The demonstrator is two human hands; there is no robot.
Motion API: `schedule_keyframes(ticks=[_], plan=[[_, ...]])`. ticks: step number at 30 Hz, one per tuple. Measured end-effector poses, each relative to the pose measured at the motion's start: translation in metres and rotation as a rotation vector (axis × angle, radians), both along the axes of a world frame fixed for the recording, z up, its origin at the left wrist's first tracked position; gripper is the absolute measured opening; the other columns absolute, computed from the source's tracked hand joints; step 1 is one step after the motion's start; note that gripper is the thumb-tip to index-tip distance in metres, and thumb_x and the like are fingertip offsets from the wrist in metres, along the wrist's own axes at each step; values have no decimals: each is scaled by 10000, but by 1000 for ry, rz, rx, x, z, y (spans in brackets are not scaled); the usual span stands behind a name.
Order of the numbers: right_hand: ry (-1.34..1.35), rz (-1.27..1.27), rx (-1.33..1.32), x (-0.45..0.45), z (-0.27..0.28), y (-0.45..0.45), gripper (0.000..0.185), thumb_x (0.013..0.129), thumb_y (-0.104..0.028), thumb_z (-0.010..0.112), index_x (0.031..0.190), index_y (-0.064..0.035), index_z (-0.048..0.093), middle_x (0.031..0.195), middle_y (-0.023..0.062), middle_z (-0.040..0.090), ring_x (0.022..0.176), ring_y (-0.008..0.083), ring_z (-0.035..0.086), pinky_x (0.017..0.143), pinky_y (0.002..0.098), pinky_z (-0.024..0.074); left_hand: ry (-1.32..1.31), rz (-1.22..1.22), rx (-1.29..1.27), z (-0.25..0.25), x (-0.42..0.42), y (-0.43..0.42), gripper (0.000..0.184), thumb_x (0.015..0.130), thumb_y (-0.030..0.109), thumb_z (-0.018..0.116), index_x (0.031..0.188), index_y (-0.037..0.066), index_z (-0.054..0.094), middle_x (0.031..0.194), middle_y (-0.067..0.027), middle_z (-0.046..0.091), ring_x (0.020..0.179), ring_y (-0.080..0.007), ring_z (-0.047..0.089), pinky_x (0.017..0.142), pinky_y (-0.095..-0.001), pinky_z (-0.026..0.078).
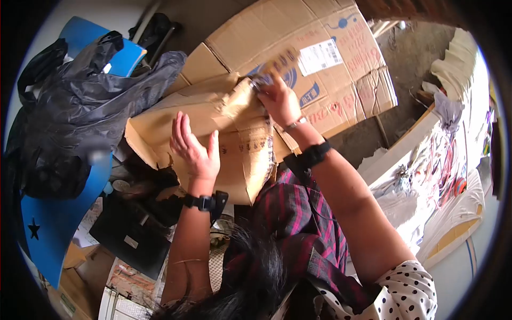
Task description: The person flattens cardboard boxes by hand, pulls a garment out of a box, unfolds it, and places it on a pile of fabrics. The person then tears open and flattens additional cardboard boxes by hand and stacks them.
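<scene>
Evidently, left hand spread; right hand curled

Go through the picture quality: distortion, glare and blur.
Head view: wide-angle distortion, with dark, rounded borders; head view: bright light washes out parts of the white sheeting at the right; head view: the brownish strip by the right hand looks smeared; head view: a hazy smudge blurs the lower part of the black plastic bag.
</scene>
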State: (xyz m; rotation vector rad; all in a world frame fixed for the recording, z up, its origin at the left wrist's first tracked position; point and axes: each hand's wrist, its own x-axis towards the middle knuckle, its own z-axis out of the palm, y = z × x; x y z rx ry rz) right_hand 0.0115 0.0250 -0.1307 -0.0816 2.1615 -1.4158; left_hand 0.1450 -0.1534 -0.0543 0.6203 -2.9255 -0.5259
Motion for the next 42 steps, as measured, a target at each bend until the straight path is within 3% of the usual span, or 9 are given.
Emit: schedule_keyframes(ticks=[8, 10, 14, 18, 20, 26, 34, 38, 42], plan=[[-1004, -289, -964, 18, -19, 0, 530, 823, -129, 693, 1280, -15, 449, 1177, 97, 578, 1061, 153, 526, 883, 276, 426, -225, 28, 178, -33, 67, 50, 734, 887, 423, 518, 1437, 29, 234, 1499, -193, 189, 1345, -377, 258, 1054, -533, 213], [-695, -188, -833, 77, -24, 18, 929, 822, -58, 677, 1490, -124, 35, 1461, 154, 291, 1319, 243, 324, 1064, 363, 303, -302, 68, 123, -55, 78, 53, 750, 888, 431, 510, 1451, 43, 204, 1526, -202, 86, 1341, -399, 250, 1060, -502, 220], [-731, -160, -956, 153, -20, 46, 862, 834, 36, 609, 1491, -133, 76, 1521, 142, 183, 1398, 242, 189, 1109, 371, 212, -388, 40, 137, -61, 69, 53, 799, 882, 428, 528, 1470, 61, 132, 1527, -222, 45, 1355, -404, 226, 1051, -500, 247], [-932, -282, -937, 211, -41, 42, 647, 822, 22, 638, 1384, -107, 345, 1266, 89, 526, 1136, 205, 516, 998, 335, 388, -260, 32, 296, -55, 59, 51, 805, 894, 391, 544, 1487, 123, 70, 1531, -215, -22, 1395, -382, 145, 1104, -473, 180], [-860, 198, -540, 243, -61, 42, 471, 830, -122, 690, 1261, -94, 501, 1118, 82, 617, 993, 166, 578, 891, 312, 454, -316, 12, 406, -44, 56, 47, 765, 920, 328, 521, 1492, 152, 44, 1528, -223, -46, 1397, -375, 145, 1120, -455, 160], [-923, -22, -656, 151, 46, 54, 221, 900, -239, 633, 978, -33, 650, 799, -50, 627, 724, 28, 543, 667, 220, 467, -182, 5, 669, 66, 39, 29, 570, 959, 207, 423, 1455, 26, 207, 1504, -139, 244, 1374, -277, 253, 1120, -404, 183], [-1144, -536, -953, 39, 205, 28, 178, 905, -128, 578, 1021, 3, 614, 918, 113, 672, 791, 203, 648, 730, 371, 537, -35, -320, 244, 215, -7, 66, 556, 925, 361, 474, 1326, -19, 407, 1338, -190, 463, 1232, -353, 433, 1022, -442, 308], [-1123, -252, -1246, 54, 234, 52, 366, 895, -87, 571, 1239, 12, 492, 1172, 129, 594, 1058, 238, 581, 947, 406, 455, 61, -268, 185, 205, -22, 58, 435, 893, 263, 515, 1254, 22, 488, 1196, -174, 561, 1062, -367, 532, 897, -436, 406], [-857, -43, -777, 91, 191, 91, 440, 856, -66, 626, 1262, -22, 463, 1131, 73, 594, 1021, 189, 579, 918, 342, 461, -22, -411, 153, 176, -39, 76, 325, 895, 280, 526, 1132, 64, 576, 1080, -143, 623, 977, -337, 581, 849, -426, 446]])
